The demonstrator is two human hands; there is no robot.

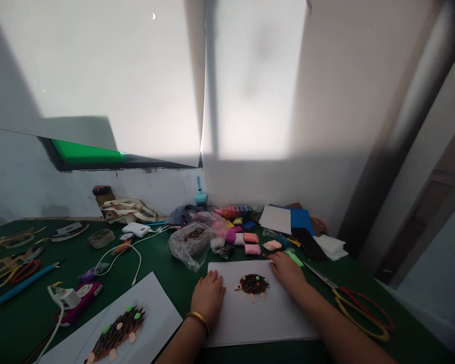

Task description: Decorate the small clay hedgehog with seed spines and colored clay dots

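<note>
A white sheet of paper (pixel 235 323) lies before me, bearing a small hedgehog figure (pixel 255 284) with dark spines, green and orange dots, and peach face and feet. My left hand (pixel 208 296), with a gold bangle at the wrist, rests flat on the sheet's left edge, fingers stretched out. At the far right corner of the sheet, my right hand (pixel 288 270) lies palm down with its fingers extended. Just beyond those fingertips is a lump of peach clay (pixel 273 245). A green piece (pixel 294 258) sits beside the right hand. Neither hand visibly holds anything.
Red-and-yellow-handled scissors (pixel 341 293) lie to the right. Another sheet with a larger hedgehog (pixel 119 328) is at left. Clay packets (pixel 252 249) and a plastic bag (pixel 189 245) stand behind. A white cable (pixel 139 263), a power bank (pixel 84 303) and a blue cutter (pixel 26 283) are on the left.
</note>
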